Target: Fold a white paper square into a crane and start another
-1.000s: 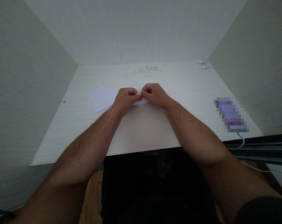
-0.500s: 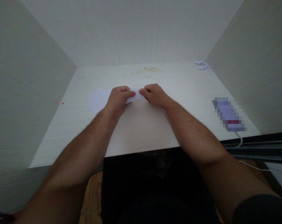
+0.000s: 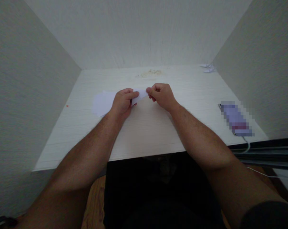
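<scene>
Between my hands is a small piece of white paper (image 3: 140, 95), which looks folded and tapers to a point on the right. My left hand (image 3: 124, 101) grips its left part, with the thumb lying on top. The thumb and fingers of my right hand (image 3: 161, 94) pinch the tapered right end. More white paper (image 3: 103, 102) lies flat on the white table (image 3: 146, 133), just left of my left hand and partly covered by it.
A blurred-out phone (image 3: 236, 119) with a white cable (image 3: 247, 146) lies near the table's right edge. Folded white paper pieces (image 3: 209, 68) sit in the back right corner. An orange speck (image 3: 67, 106) is at left. Panels enclose the back and both sides.
My right hand has moved slightly right and up with the paper's end. More of the folded paper now shows between my hands. The whole view has shifted a little.
</scene>
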Demonstrator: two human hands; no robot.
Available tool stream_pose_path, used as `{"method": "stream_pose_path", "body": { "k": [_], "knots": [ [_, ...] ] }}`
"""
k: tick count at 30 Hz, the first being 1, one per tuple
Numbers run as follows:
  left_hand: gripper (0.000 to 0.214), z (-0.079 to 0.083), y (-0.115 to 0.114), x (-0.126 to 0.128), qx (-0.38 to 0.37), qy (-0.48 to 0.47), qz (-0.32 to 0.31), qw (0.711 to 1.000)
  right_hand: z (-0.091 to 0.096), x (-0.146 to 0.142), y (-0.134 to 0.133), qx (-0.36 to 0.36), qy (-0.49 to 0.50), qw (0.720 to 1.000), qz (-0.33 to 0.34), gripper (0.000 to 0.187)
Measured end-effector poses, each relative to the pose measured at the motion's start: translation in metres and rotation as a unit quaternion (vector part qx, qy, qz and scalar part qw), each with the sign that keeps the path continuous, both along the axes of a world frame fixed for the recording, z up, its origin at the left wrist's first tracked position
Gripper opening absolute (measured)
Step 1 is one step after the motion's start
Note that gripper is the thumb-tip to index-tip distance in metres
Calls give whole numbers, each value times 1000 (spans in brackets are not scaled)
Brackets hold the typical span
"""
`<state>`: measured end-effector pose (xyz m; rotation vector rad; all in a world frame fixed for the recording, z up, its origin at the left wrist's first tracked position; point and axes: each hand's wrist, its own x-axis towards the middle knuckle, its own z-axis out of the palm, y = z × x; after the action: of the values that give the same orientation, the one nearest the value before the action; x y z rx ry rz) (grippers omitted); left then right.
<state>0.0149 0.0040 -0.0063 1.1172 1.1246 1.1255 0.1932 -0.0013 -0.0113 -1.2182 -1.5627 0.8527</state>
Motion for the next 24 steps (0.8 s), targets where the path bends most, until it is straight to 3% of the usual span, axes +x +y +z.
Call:
{"method": "stream_pose_path", "body": {
  "k": [8, 13, 19, 24],
  "knots": [
    [19, -12, -3, 6, 60, 35, -29, 997, -5, -4, 0, 12, -21, 999, 36, 21],
    [13, -11, -3, 7, 115, 73, -2, 991, -5, -8, -4, 37, -65, 997, 27, 17],
    [7, -8, -3, 7, 178, 185, 68, 964, 1, -16, -10, 67, -118, 991, 20, 30],
    [7, -7, 1, 4, 175, 184, 110, 961, 0, -17, -8, 86, -161, 983, -7, 45]
  ]
}}
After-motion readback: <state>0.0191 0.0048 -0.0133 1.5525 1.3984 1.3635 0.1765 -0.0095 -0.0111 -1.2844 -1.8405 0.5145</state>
